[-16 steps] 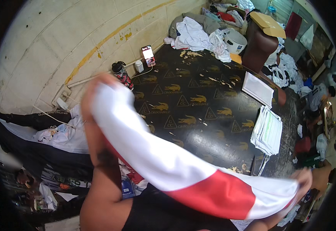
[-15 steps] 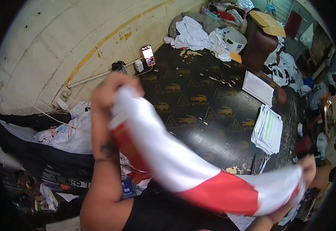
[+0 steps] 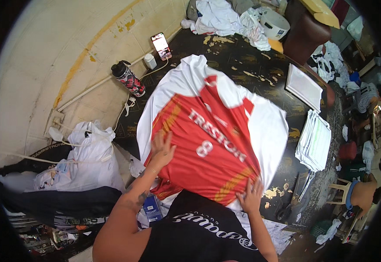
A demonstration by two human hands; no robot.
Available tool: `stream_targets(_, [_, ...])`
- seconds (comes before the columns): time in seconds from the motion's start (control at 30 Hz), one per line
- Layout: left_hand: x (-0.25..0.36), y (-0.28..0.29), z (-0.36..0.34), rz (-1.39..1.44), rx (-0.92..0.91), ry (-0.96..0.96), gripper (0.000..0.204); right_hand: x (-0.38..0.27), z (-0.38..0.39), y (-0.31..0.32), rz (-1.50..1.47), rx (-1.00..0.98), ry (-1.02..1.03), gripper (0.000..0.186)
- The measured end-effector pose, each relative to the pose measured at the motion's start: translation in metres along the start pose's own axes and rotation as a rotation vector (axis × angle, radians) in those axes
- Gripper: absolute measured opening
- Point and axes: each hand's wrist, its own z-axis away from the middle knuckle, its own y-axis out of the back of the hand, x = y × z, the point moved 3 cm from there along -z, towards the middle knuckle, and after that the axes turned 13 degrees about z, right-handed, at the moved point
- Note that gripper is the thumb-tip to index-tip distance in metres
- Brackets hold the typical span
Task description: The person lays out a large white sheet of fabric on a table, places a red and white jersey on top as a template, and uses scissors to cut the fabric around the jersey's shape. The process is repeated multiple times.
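A red sports shirt with white sleeves (image 3: 212, 131) lies spread flat, back side up, on the dark patterned table (image 3: 260, 74). My left hand (image 3: 161, 150) rests palm down with fingers apart on the shirt's left lower part. At the shirt's hem, near its right corner, my right hand (image 3: 251, 195) presses flat on the cloth. Neither hand grips anything.
A dark patterned bottle (image 3: 128, 78), a small white jar (image 3: 150, 61) and a lit phone (image 3: 161, 45) stand by the wall. White paper stacks (image 3: 314, 139) and a white pad (image 3: 305, 86) lie right of the shirt. Scissors (image 3: 291, 201) lie at the table's near right. A bag of cloth (image 3: 85, 155) sits left.
Half a second ago both hands held the shirt up, bunched, in the air. Now it lies spread on the table and both hands lie flat on it.
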Motion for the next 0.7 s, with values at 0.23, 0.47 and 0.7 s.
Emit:
stream_targets(0.23, [0.06,-0.054,0.027,-0.125,-0.384,0.12,0.102,-0.004,0.009,0.001,0.078,-0.293,0.376,0.091])
stream_targets(0.47, [0.095,0.03,-0.297,0.073,-0.04,-0.388,0.068,0.238,-0.264,0.122,0.497,-0.035,-0.217,0.072])
stream_targets(0.7, [0.1,-0.004,-0.224,0.208,-0.45,-0.041,0.072,0.081,-0.175,0.062,-0.282,0.036,0.137,0.087])
